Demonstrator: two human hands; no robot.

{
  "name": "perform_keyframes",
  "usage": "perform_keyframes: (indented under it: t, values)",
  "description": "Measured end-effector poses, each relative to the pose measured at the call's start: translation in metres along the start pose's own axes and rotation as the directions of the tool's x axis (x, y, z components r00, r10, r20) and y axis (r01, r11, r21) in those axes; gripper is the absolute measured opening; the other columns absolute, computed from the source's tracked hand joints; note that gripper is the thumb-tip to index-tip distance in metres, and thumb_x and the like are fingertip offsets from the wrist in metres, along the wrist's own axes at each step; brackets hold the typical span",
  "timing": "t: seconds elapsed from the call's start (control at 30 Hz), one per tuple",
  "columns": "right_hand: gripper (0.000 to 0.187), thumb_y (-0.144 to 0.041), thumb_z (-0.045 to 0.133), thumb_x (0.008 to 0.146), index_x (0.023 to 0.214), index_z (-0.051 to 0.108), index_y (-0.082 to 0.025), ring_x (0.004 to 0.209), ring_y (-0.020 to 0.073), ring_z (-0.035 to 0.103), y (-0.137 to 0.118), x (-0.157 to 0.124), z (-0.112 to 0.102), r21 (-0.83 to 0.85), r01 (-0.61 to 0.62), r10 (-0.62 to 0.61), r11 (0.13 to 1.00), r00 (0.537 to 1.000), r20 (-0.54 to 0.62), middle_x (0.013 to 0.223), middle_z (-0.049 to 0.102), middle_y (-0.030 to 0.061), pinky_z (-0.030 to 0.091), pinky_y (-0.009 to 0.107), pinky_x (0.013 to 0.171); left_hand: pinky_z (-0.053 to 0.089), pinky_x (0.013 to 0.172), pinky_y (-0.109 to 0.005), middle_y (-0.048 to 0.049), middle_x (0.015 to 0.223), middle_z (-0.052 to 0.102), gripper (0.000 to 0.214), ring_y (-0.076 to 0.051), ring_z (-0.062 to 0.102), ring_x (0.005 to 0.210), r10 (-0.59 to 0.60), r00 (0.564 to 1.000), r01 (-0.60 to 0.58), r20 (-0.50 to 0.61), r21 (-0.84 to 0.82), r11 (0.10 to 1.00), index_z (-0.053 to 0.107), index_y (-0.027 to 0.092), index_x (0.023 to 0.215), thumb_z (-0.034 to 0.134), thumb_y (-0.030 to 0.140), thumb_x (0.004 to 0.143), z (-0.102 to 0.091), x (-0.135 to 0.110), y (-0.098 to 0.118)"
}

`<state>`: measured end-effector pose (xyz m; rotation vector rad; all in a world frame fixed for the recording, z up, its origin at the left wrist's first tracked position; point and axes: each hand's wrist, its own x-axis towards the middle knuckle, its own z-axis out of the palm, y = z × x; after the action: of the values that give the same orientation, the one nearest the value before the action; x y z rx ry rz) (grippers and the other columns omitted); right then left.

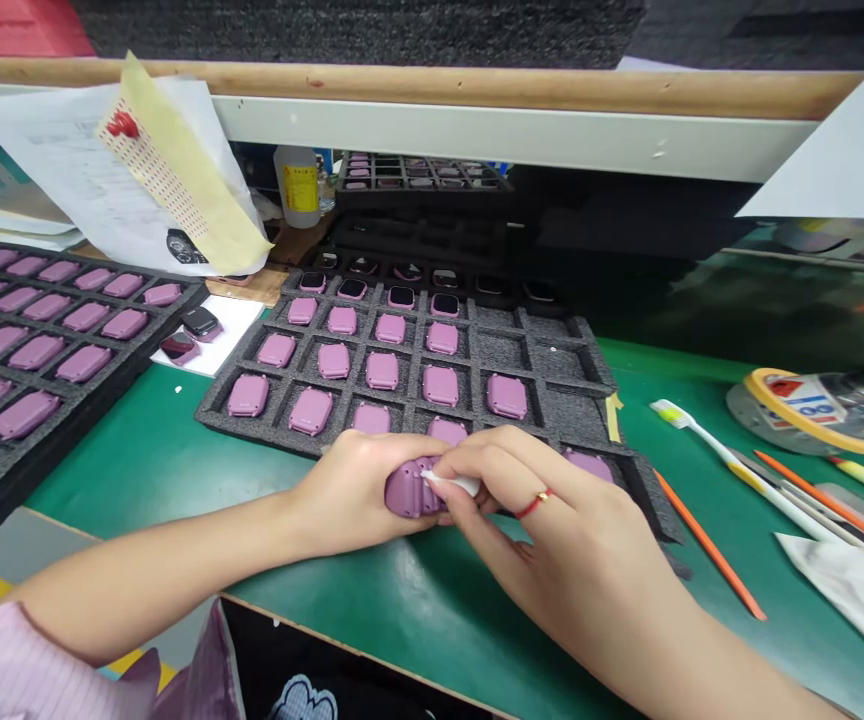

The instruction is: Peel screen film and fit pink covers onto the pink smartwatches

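I had the left hand (357,480) wrapped around a ridged, rounded purple casing (403,490) at the frame's lower centre, likely to steady it; the right hand (556,500), grip narrow, pinched a small white wad (465,484) against it. The dark-grey foam compartment tray (571,408) lay just beyond on the green desk (319,600), presumably to keep its square lilac casings (382,370) apart.

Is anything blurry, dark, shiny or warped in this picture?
Head view: left hand and right hand fairly sharp; soft sheen on the green table; deep shadow under the shelf; yellow-rimmed container at far right seemingly stretched by the lens; fine print on the white paper unreadable.
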<state>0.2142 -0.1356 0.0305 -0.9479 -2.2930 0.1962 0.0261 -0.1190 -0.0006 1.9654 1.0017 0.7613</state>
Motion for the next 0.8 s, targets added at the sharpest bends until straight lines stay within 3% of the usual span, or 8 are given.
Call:
perform_keyframes:
  t: [0.37, 0.5, 0.6, 0.67, 0.73, 0.8]
  values:
    - [0.02, -0.011, 0.047, 0.099, 0.085, 0.058, -0.019, 0.07, 0.0168, 0.067, -0.002, 0.001, 0.004, -0.063, 0.016, -0.014, 0.998, 0.999, 0.031, 0.082, 0.068, 0.0054, 0.057, 0.029, 0.061, 0.053, 0.072, -0.023, 0.0006, 0.092, 0.079, 0.027, -0.014, 0.071, 0.076, 0.01, 1.0, -0.01, -0.021, 0.043, 0.999, 0.074, 0.021, 0.108, 0.074, 0.032, 0.083, 0.001, -0.001, -0.004]
    - [0.016, -0.012, 0.052, 0.098, 0.088, 0.061, -0.019, 0.077, 0.0178, 0.07, -0.001, 0.003, 0.0, -0.046, 0.03, -0.033, 0.998, 0.997, -0.069, 0.086, 0.071, 0.0053, 0.058, 0.029, 0.067, 0.055, 0.076, -0.026, -0.0013, 0.095, 0.079, 0.035, -0.017, 0.073, 0.08, -0.003, 0.998, 0.008, -0.056, 0.089, 0.996, 0.073, 0.02, 0.109, 0.079, 0.034, 0.079, 0.0, -0.001, -0.006]
    - [0.008, -0.018, 0.062, 0.095, 0.093, 0.064, -0.024, 0.074, 0.017, 0.07, 0.009, -0.001, -0.023, 0.011, -0.08, 0.081, 0.997, 0.982, -0.173, 0.086, 0.073, 0.0016, 0.058, 0.031, 0.069, 0.056, 0.085, -0.028, -0.0012, 0.104, 0.079, 0.041, -0.017, 0.075, 0.088, 0.038, 0.999, -0.036, -0.026, 0.076, 0.996, 0.071, 0.022, 0.114, 0.082, 0.035, 0.077, -0.002, -0.002, -0.007]
    - [0.006, -0.028, 0.068, 0.092, 0.096, 0.065, -0.027, 0.069, 0.018, 0.068, 0.025, -0.011, -0.043, 0.008, -0.253, 0.244, 0.968, 0.925, -0.292, 0.086, 0.073, 0.002, 0.058, 0.034, 0.067, 0.056, 0.091, -0.029, -0.0011, 0.11, 0.078, 0.042, -0.017, 0.075, 0.094, 0.049, 0.999, -0.048, -0.012, 0.068, 0.997, 0.07, 0.023, 0.117, 0.082, 0.034, 0.077, -0.003, -0.002, -0.008]
    - [0.02, -0.038, 0.074, 0.086, 0.097, 0.062, -0.026, 0.066, 0.0193, 0.068, 0.046, -0.025, -0.061, -0.005, -0.458, 0.422, 0.889, 0.824, -0.379, 0.085, 0.073, 0.0041, 0.056, 0.036, 0.065, 0.057, 0.092, -0.031, -0.0009, 0.111, 0.078, 0.041, -0.018, 0.075, 0.096, 0.049, 0.999, -0.048, -0.011, 0.068, 0.997, 0.07, 0.024, 0.116, 0.081, 0.032, 0.078, -0.003, -0.002, -0.009]
    - [0.024, -0.04, 0.075, 0.081, 0.088, 0.058, -0.024, 0.062, 0.0201, 0.068, 0.07, -0.043, -0.073, -0.065, -0.666, 0.606, 0.744, 0.712, -0.354, 0.073, 0.07, 0.0042, 0.053, 0.036, 0.061, 0.058, 0.091, -0.031, -0.001, 0.109, 0.079, 0.04, -0.018, 0.075, 0.094, 0.057, 0.998, -0.055, -0.022, 0.067, 0.996, 0.07, 0.024, 0.116, 0.081, 0.032, 0.078, -0.004, -0.002, -0.008]
